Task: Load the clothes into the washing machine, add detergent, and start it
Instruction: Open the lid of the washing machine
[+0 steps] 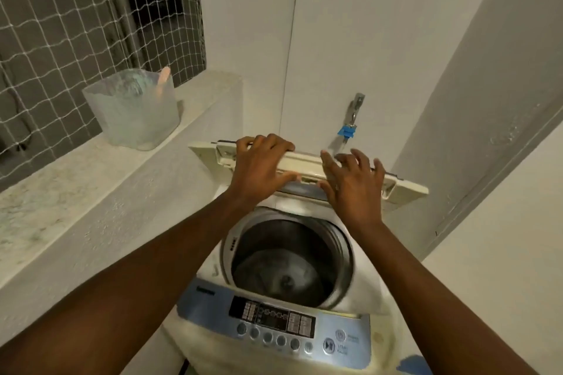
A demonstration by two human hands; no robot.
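A person's left hand (259, 161) gripped the raised cream plastic lid (304, 161) of a white top-loading washing machine (368, 292), fingers curled over its edge, while the right hand (350, 183) rested spread-fingered against it. Whether clothes lay in the steel drum (342, 253) was unclear; detergent from the translucent plastic tub (134, 113) seemingly came next.

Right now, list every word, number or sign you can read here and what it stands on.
Play/pause symbol: round button, right end of the control panel.
Brand word, panel's left end: blurred, unreadable.
Black display labels: too small to read.
Print beside the round button: blurred.
Lid: no print visible.
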